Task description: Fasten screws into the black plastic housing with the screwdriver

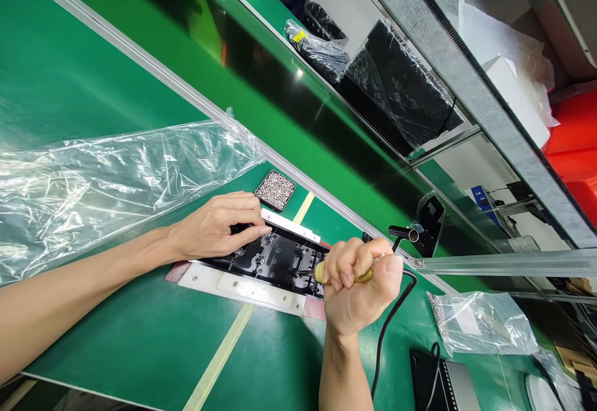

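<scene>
A black plastic housing (275,255) lies in a white fixture (247,285) on the green table. In my right hand (361,280) is a tool with a yellowish handle (319,272), and its metal tip points down at the right part of the housing. The fingers of that hand are wrapped round the handle. My left hand (224,224) rests over the left end of the housing, thumb and fingertips near its upper edge; whether something small is between them is hidden. Just beyond the fixture sits a small tray of metal parts (275,190).
Clear plastic sheeting (125,181) covers the left of the table. A metal rail (326,203) runs behind the fixture. To the right are a black cable (389,324), a tool holder (403,232), a plastic bag (485,324) and a black device (443,380).
</scene>
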Demonstrator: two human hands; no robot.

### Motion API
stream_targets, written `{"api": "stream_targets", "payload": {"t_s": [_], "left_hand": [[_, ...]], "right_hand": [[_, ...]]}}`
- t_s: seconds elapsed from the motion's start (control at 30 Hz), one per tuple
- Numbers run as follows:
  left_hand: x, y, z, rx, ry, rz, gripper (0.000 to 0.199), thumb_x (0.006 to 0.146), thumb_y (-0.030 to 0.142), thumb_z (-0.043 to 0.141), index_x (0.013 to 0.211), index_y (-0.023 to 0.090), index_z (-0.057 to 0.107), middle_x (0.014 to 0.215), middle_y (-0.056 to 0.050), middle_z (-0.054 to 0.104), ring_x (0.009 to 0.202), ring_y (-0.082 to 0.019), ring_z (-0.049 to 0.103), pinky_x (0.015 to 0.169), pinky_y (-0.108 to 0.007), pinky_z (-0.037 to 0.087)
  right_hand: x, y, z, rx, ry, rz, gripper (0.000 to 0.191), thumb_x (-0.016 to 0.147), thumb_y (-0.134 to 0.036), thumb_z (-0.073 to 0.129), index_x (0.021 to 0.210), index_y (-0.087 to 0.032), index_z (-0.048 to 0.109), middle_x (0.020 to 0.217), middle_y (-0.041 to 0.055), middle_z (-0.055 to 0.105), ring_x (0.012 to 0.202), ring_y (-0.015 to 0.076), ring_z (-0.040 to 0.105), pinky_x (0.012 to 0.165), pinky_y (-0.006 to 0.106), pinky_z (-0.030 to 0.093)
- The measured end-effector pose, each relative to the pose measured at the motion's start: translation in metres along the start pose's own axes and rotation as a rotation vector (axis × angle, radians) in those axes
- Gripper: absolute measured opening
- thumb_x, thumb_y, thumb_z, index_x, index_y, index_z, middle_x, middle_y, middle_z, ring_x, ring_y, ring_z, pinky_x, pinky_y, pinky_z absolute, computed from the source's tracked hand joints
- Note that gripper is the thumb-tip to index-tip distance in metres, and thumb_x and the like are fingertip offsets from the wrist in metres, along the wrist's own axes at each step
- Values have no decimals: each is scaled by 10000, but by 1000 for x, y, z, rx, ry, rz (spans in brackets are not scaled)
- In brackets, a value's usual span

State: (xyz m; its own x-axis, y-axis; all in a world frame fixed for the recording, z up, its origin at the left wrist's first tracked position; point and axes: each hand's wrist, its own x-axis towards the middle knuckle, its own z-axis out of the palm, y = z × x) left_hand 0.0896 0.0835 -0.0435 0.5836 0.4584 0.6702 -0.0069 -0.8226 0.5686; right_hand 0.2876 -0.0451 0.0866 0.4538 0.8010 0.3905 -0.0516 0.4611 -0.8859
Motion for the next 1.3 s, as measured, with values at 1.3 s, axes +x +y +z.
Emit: {"api": "stream_targets", "payload": {"t_s": [1.3], "left_hand": [[2,0,-1,1,-1,4,246,1181,183,726,937,203,757,855,-17,719,779,-183,653,799,-363,537]], "right_hand": [[0,0,2,18,-10,-7,664,1148,-554,656,657,-237,340,474,-107,259,408,73,233,372,146,316]]}}
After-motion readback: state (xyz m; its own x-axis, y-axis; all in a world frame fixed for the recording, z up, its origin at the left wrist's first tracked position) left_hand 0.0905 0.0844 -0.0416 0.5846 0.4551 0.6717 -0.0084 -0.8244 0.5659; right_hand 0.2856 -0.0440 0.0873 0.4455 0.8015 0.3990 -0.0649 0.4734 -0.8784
